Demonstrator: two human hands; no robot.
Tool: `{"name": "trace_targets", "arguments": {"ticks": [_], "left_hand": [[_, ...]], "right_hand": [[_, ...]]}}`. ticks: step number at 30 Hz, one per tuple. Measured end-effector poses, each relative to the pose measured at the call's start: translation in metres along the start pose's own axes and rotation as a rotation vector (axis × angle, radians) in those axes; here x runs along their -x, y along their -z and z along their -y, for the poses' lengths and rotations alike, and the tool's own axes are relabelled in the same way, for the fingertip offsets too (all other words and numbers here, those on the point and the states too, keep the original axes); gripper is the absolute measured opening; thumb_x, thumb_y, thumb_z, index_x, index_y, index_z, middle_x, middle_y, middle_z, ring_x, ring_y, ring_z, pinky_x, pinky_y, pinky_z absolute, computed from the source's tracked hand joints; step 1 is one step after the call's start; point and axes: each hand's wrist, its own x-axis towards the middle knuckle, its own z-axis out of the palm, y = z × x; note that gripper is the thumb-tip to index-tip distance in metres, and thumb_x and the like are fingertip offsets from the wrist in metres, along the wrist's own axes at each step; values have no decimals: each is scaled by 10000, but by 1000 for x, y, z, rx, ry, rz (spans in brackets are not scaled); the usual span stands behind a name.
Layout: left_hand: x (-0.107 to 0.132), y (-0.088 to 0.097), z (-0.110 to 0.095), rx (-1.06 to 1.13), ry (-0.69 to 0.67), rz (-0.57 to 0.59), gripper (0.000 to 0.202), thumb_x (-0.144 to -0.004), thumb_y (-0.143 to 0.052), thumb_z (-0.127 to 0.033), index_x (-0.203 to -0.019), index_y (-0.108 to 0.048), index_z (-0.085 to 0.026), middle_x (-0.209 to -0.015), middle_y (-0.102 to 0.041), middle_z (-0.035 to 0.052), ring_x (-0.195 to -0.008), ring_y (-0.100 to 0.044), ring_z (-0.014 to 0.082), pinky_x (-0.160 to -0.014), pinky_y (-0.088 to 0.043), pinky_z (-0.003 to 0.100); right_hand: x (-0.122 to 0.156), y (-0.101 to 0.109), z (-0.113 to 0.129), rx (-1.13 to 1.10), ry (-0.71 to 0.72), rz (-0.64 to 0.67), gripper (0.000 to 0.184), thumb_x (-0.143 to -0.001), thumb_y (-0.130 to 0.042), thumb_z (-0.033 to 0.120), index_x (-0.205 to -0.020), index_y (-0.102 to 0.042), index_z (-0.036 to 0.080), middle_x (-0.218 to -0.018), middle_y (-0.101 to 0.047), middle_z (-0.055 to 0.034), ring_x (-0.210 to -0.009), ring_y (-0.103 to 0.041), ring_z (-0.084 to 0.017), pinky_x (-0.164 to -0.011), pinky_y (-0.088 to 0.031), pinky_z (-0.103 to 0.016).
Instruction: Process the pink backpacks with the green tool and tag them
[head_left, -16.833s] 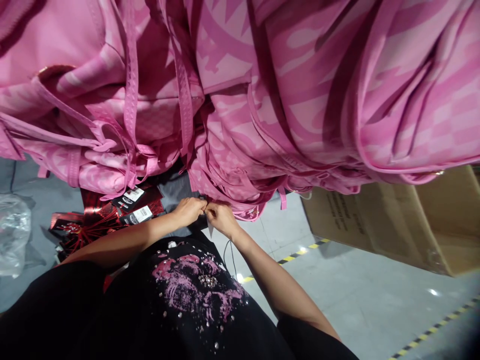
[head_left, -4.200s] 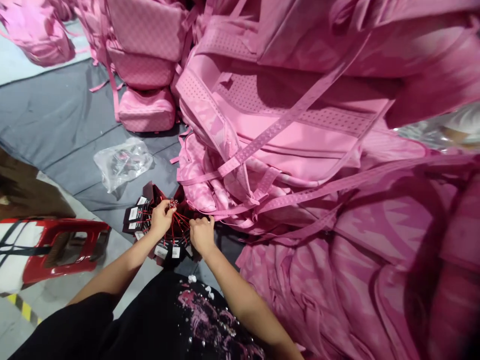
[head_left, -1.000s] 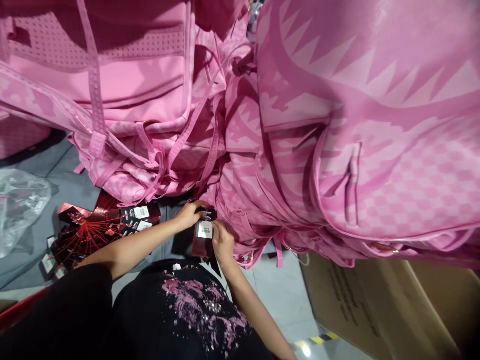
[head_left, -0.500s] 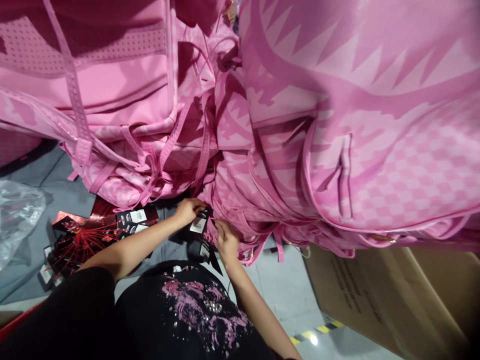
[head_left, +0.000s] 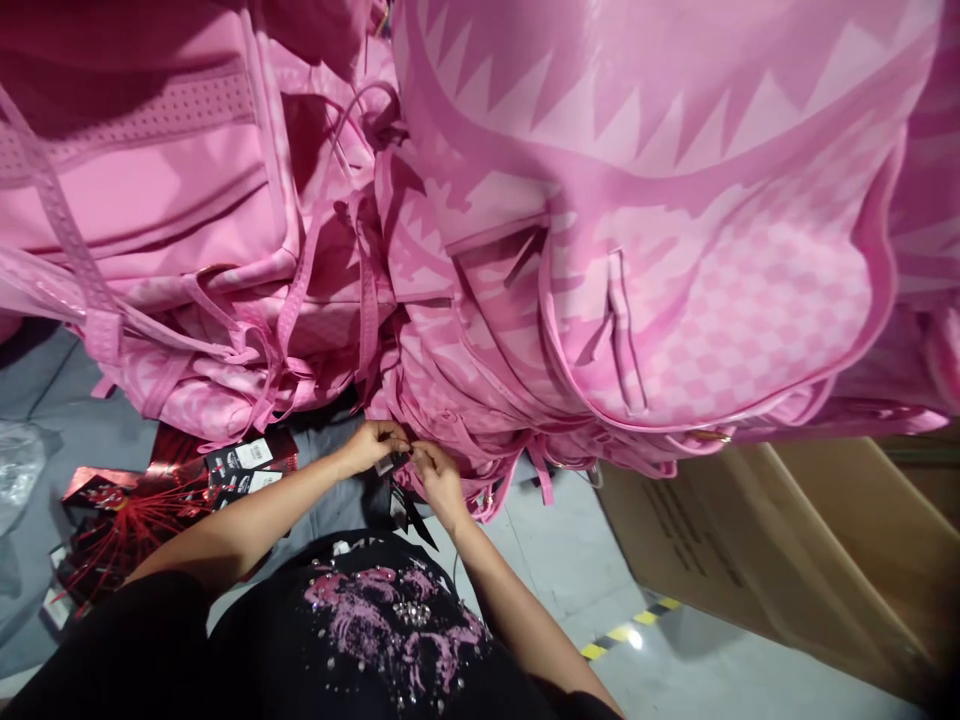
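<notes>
My left hand (head_left: pixel 373 446) is closed in a pinch beside a pink backpack's lower edge, on a black hang tag (head_left: pixel 385 463) that shows just below its fingers. Fingertips almost touching it, my right hand (head_left: pixel 441 484) is pinched too; whatever lies between its fingers is too small to make out. Right above both hands are the gathered straps and folds of a pink backpack (head_left: pixel 427 390). More black tags (head_left: pixel 405 510) dangle under the hands. A bigger pink backpack (head_left: pixel 622 230) with a tooth pattern and checks rises to the right.
Another pink backpack (head_left: pixel 187 205) with hanging straps stands at left. A bundle of red-and-black hang tags with red strings (head_left: pixel 142 500) lies on grey cloth (head_left: pixel 30 560), near clear plastic (head_left: pixel 19 465). An open cardboard box (head_left: pixel 697 540) sits at lower right, above yellow-black floor tape (head_left: pixel 630 632).
My hands have come together, fingertips nearly meeting, and the tag's white label is now mostly covered. The view has shifted, so the backpacks appear further left.
</notes>
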Motion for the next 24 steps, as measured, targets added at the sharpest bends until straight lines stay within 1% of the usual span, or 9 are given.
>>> {"name": "trace_targets", "arguments": {"ticks": [2, 5, 7, 10, 12, 14, 17, 20, 24], "left_hand": [[3, 2, -2, -5, -22, 45, 168, -864, -566, -220, -878, -708, -130, -833, -724, 29, -740, -654, 117, -695, -482, 197], [7, 5, -5, -31, -57, 97, 168, -872, -578, -232, -882, -738, -180, -917, -729, 22, -819, -660, 118, -784, -471, 205], [9, 6, -6, -51, -67, 105, 197, -894, -557, -244, -907, -746, -190, -928, -725, 27, -838, -658, 121, -804, -467, 211], [11, 5, -3, -91, -81, 115, 217, -915, -542, -265, -939, -749, -207, -947, -718, 28, -869, -652, 122, -820, -461, 215], [13, 5, -2, -130, -81, 121, 224, -923, -535, -275, -944, -750, -217, -961, -713, 28, -879, -648, 124, -822, -457, 218], [15, 5, -3, -174, -73, 123, 237, -932, -521, -282, -953, -748, -220, -975, -709, 30, -888, -647, 127, -819, -455, 221], [16, 6, -9, -250, -45, 138, 249, -939, -506, -292, -966, -745, -223, -988, -703, 31, -892, -652, 133, -790, -455, 218], [16, 6, -15, -334, 17, 165, 251, -940, -498, -297, -976, -738, -233, -1001, -696, 29, -902, -655, 142, -769, -455, 220], [15, 5, -21, -441, 144, 206, 209, -913, -522, -262, -988, -713, -225, -1035, -688, 50, -963, -648, 179, -817, -463, 257]], "right_hand": [[-3, 6, 1, -43, -45, 54, 274, -848, -462, 403, -901, -621, 187, -682, -634, -23, -536, -543, -144, -512, -438, -253], [-7, 12, 2, -70, -71, 101, 248, -817, -479, 403, -886, -588, 191, -661, -619, -9, -530, -537, -139, -490, -415, -238], [-8, 13, 3, -56, -63, 111, 205, -801, -484, 380, -829, -572, 197, -647, -597, 1, -558, -539, -140, -522, -423, -238], [-5, 13, 5, 3, -21, 113, 172, -790, -497, 347, -764, -579, 198, -693, -596, -4, -655, -555, -148, -634, -445, -252], [-2, 12, 7, 54, 10, 125, 178, -807, -491, 335, -778, -599, 197, -744, -615, -10, -713, -568, -153, -704, -447, -261], [1, 12, 8, 104, 32, 145, 200, -840, -466, 329, -819, -616, 199, -787, -635, -13, -744, -583, -156, -734, -447, -264], [5, 13, 11, 179, 49, 158, 227, -876, -433, 323, -861, -627, 206, -838, -657, -20, -777, -605, -161, -748, -449, -263], [7, 12, 12, 248, 65, 176, 216, -889, -422, 299, -873, -621, 216, -848, -662, -23, -784, -609, -163, -756, -446, -259], [5, 6, 12, 345, 98, 219, 222, -905, -390, 248, -838, -600, 219, -860, -641, -41, -796, -587, -167, -767, -430, -259]]}}
